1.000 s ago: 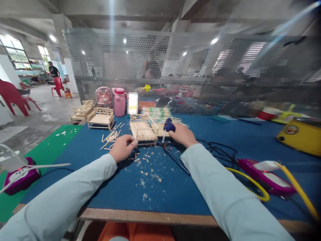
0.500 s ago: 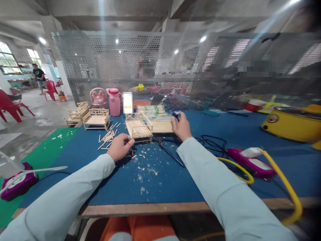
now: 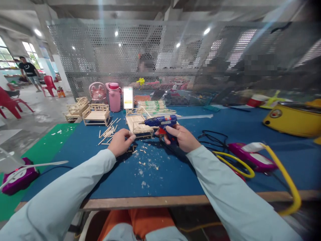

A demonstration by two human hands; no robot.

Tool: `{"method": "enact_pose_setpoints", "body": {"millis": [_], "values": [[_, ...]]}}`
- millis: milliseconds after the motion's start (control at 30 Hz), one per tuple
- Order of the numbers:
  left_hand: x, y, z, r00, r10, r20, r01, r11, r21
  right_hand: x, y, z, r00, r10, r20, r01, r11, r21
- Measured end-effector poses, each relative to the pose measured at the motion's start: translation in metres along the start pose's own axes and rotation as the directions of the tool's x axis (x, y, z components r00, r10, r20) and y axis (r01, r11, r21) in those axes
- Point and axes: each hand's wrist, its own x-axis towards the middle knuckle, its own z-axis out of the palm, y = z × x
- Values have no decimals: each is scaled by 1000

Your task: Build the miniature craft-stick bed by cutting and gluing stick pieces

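My right hand (image 3: 183,136) is wrapped round the handle of a blue glue gun (image 3: 160,121), with a clear glue stick (image 3: 195,117) poking out of its back. The gun's nozzle points left, over a small wooden stick frame (image 3: 136,124) shaped like a bed. At that frame's front left corner, my left hand (image 3: 122,142) has its thumb and fingers pinched on the frame's edge. Loose wooden sticks (image 3: 107,134) lie just left of my left hand.
Finished-looking stick models (image 3: 96,114) stand at the left, near a pink bottle (image 3: 114,97). Behind is a perforated metal screen (image 3: 100,50). At the right are a purple power strip (image 3: 250,158), black cables and a yellow pot (image 3: 291,122). A person (image 3: 28,71) stands far left.
My right hand has come nearer and now grips the glue gun, raised over the table. My left hand stays at the frame's corner. The far person has moved left and closer.
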Motion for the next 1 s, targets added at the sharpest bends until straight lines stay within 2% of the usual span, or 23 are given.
{"method": "enact_pose_setpoints", "body": {"millis": [233,1000], "values": [[0,1,0,1000,23,-2,-23,999,22,8,17,11,999,-13,-33,13,1000,-17],[1,-1,0,999,46,6,-46,998,32,8,19,18,1000,-11,24,12,1000,-20]]}}
